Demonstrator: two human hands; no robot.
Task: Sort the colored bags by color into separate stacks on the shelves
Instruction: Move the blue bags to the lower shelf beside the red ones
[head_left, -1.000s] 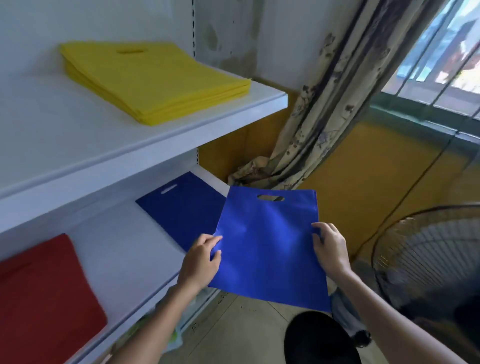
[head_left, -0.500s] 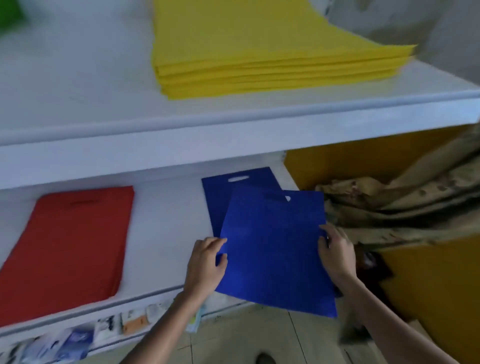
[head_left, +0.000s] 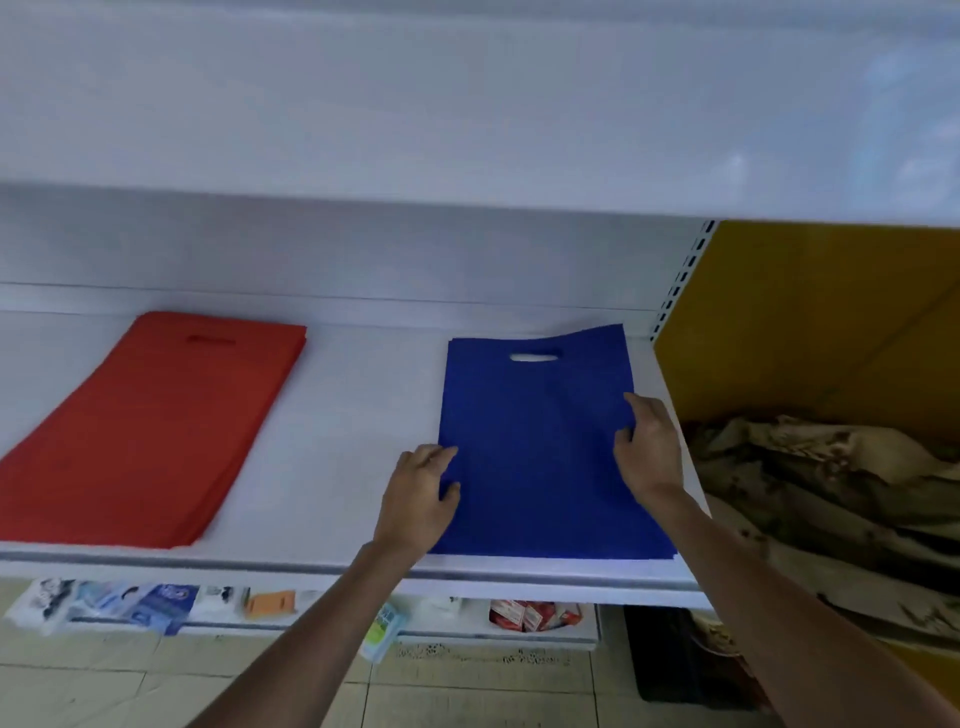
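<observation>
A blue bag (head_left: 535, 457) with a cut-out handle lies flat on the right part of the white lower shelf (head_left: 353, 415). The corner of another blue bag shows beneath it at the back. My left hand (head_left: 415, 499) holds the bag's left edge and my right hand (head_left: 649, 452) holds its right edge, thumbs on top. A stack of red bags (head_left: 156, 426) lies on the same shelf to the left, well apart from the blue ones.
The white upper shelf (head_left: 467, 104) overhangs close above and fills the top of the view. A crumpled patterned curtain (head_left: 831, 493) and a yellow wall (head_left: 805, 322) lie right of the shelf. Small packets (head_left: 140, 605) sit on a lower ledge.
Both hands have carried the blue bag forward from in front of the shelf and laid it on the blue bag lying there. The view has dropped below the yellow stack.
</observation>
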